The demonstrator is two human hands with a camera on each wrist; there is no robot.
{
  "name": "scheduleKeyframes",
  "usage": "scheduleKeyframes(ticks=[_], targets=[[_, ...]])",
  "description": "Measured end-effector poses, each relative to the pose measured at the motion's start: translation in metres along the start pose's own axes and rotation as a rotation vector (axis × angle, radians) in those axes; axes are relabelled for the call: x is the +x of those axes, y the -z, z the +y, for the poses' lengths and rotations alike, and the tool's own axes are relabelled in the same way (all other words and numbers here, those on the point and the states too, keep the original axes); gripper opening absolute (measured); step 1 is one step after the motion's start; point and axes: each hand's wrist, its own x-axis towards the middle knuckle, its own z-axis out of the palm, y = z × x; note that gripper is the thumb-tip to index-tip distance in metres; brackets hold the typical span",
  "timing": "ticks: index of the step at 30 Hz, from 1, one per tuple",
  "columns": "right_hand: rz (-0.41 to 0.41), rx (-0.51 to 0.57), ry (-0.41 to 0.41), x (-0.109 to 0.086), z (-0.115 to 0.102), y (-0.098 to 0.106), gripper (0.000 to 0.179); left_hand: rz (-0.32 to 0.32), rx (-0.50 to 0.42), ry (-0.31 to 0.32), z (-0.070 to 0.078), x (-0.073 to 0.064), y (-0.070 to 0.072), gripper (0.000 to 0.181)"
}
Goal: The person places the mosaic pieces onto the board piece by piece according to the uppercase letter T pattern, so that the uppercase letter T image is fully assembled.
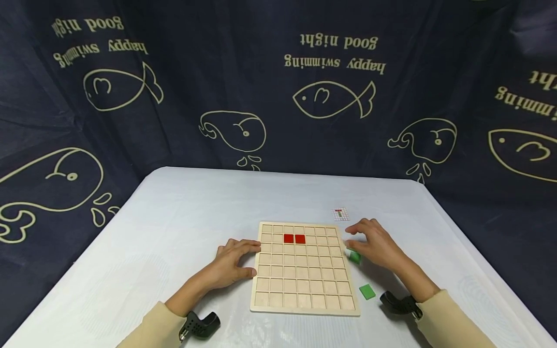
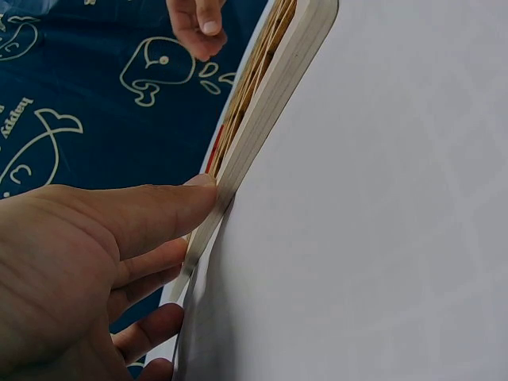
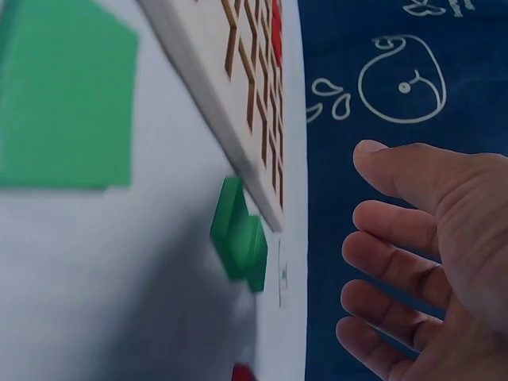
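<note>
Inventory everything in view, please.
Table: one, white, centre
Grid board: one, pale wood, on table
Red tiles: two, red, board's second row from far edge
Lone tile: one, green, right of board
Tile pile: count unclear, green, beside board's right edge
Card: one, multicoloured, past board's far-right corner
Sliver: one, red, right-wrist view's bottom edge
Backdrop: one, dark blue, behind table
Wrist devices: two, black, on wrists
Sleeves: two, beige, forearms
Left hand: one, bare, touching board's left edge
Right hand: one, bare, near pile

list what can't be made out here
Head: fine pattern on the card, too small; green pieces, partly hidden by right hand.
Left wrist: board, cut off by top edge.
Right wrist: nearest green tile, blurred, cut off by left edge; red thing, cut off by bottom edge.
</note>
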Motion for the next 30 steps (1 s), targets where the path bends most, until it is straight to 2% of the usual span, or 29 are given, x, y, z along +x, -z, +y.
scheduleKeyframes(ticks=[16,23,30], targets=[[0.015,-0.031,-0.123,-0.023,0.026,0.008,0.028,0.002,-0.005,0.005,0.001,0.000,0.001,0.052],[0.045,-0.081,-0.120,-0.033,0.043,0.008,0.028,0.008,0.012,-0.012,0.001,0.001,0.001,0.052],[0.018,-0.118,-0.155,-0.037,0.054,0.007,0.028,0.000,0.005,-0.009,0.001,0.001,0.001,0.052]])
